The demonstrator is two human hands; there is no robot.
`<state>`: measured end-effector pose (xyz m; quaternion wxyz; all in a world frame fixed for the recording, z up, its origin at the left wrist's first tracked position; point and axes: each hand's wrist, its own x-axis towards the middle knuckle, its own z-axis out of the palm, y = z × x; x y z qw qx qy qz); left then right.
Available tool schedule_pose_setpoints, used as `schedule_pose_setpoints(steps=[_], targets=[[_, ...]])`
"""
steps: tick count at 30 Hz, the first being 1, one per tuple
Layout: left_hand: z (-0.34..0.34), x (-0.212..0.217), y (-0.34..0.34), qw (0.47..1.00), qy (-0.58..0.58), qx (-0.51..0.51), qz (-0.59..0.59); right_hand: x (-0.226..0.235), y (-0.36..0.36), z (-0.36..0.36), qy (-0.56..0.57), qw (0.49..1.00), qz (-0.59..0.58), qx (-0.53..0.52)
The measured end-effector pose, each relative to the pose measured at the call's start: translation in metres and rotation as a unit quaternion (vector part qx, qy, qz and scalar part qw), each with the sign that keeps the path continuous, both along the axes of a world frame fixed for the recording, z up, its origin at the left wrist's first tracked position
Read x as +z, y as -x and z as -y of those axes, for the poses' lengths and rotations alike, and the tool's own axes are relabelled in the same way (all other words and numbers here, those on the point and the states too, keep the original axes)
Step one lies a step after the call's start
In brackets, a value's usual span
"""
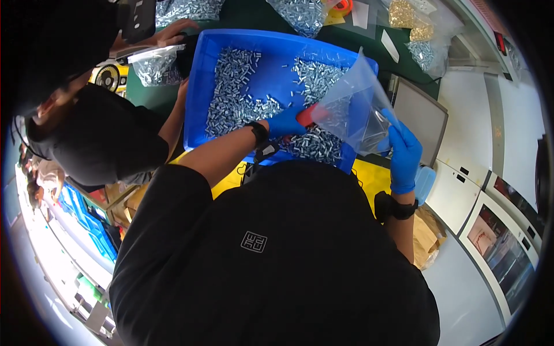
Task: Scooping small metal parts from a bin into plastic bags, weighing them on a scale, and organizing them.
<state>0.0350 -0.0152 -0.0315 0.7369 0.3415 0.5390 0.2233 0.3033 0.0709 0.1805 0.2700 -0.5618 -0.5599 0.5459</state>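
Note:
A blue tray [252,39] holds loose piles of small silver metal cylinders [231,86]. Reaching over its near side, my left hand [284,122] in a blue glove is closed around a red scoop-like tool [307,116]. The tool's far end reaches the mouth of a clear plastic bag [353,104], and its full shape is hidden. On the right, my gloved right hand [405,155] pinches the bag's edge between thumb and fingers. The bag hangs tilted over the tray's right part. Whether any cylinders are inside it, I cannot tell.
A co-worker [98,132] in black stands close on the left, hands near a filled clear bag [154,66]. More bags of silver parts [300,14] and a bag of gold-coloured parts [408,20] lie at the back. A grey flat panel [418,118] stands right of the tray.

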Motion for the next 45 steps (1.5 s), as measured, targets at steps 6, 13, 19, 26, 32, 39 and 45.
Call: schedule_pose_setpoints(steps=[6, 13, 19, 26, 32, 39, 45], targets=[[-0.014, -0.057, 0.000, 0.993, -0.007, -0.015, 0.118, -0.008, 0.009, 0.000, -0.032, 0.997, 0.031, 0.056], [-0.005, -0.093, 0.029, 0.920, 0.164, 0.055, 0.351, -0.036, 0.028, -0.020, -0.085, 0.991, 0.013, 0.101], [0.036, 0.023, 0.095, 0.904, 0.131, 0.286, 0.289, -0.039, 0.061, -0.012, -0.130, 0.986, 0.011, 0.106], [0.091, 0.111, 0.140, 0.877, 0.069, 0.401, 0.256, -0.073, 0.116, -0.010, -0.168, 0.958, 0.101, 0.207], [0.098, 0.140, 0.131, 0.881, 0.079, 0.379, 0.273, -0.095, 0.158, -0.005, -0.322, 0.888, 0.179, 0.275], [0.048, 0.125, 0.078, 0.903, 0.117, 0.350, 0.220, -0.092, 0.155, 0.022, -0.375, 0.846, 0.110, 0.364], [-0.010, 0.120, 0.089, 0.994, 0.055, 0.094, -0.004, -0.088, 0.116, 0.012, -0.253, 0.904, 0.101, 0.328]])
